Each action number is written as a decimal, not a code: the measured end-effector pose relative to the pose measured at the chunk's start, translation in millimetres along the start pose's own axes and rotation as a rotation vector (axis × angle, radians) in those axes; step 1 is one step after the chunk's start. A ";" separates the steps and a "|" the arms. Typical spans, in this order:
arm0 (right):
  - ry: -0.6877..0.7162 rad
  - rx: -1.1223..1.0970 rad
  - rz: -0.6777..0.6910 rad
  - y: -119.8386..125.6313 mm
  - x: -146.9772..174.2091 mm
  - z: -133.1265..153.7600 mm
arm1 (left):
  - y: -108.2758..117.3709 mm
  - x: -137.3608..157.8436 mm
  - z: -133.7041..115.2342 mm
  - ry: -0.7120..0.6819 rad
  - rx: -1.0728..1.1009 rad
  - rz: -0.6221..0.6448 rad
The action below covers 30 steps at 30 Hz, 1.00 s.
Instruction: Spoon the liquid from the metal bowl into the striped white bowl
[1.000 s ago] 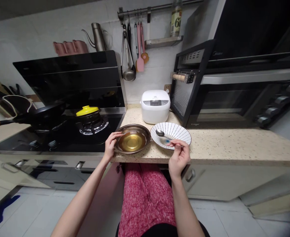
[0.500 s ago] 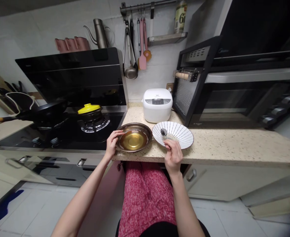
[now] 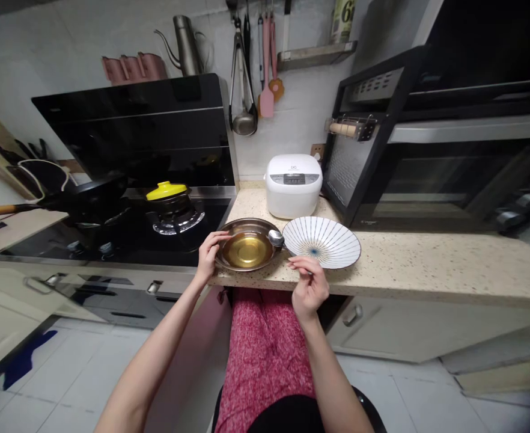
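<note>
A shallow metal bowl (image 3: 226, 257) with amber-yellow liquid in it rests on the counter, close to its front edge. My left hand (image 3: 208, 255) grips its left rim, fingers over the edge. Closed on the handle of a spoon (image 3: 276, 238), my right hand (image 3: 310, 287) is just in front of a white plate (image 3: 337, 243) with dark radiating stripes. The spoon's head is over the bowl's right rim, beside the plate; whether it touches the rim I cannot tell. Most of the handle is hard to make out.
A white rice cooker (image 3: 293, 186) stands behind the plate. To the left is the stove, with a yellow-lidded pot (image 3: 166, 191) and a black wok (image 3: 91, 201). An oven (image 3: 449, 186) sits at the right, beside a dark rack. Utensils hang from the wall rail.
My right hand has moved the spoon leftward, from over the striped plate to the metal bowl's right rim. My left hand stays on the bowl. The view has shifted slightly.
</note>
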State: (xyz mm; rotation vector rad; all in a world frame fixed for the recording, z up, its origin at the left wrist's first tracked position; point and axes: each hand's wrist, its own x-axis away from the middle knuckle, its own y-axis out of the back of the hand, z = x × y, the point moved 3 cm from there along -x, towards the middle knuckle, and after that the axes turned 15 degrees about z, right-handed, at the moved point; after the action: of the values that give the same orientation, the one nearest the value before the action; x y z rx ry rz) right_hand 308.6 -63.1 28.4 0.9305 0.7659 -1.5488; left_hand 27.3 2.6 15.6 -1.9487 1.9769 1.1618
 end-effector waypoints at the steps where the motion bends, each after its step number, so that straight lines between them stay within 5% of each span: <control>1: 0.001 0.015 0.049 -4.0 1.1 -2.3 | -0.1 -0.1 0.0 -0.003 0.002 0.000; 6: -0.054 0.057 0.186 -19.5 6.3 -14.8 | -0.4 -0.5 0.7 -0.015 0.017 -0.007; 30: -0.321 -0.037 0.238 -36.1 13.2 -28.7 | -0.4 -0.1 1.4 -0.012 0.019 -0.008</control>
State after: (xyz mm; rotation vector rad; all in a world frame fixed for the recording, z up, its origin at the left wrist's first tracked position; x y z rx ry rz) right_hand 276.5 -38.3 2.5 0.6954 0.4368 -1.4228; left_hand 27.1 3.6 14.5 -1.9338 1.9650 1.1463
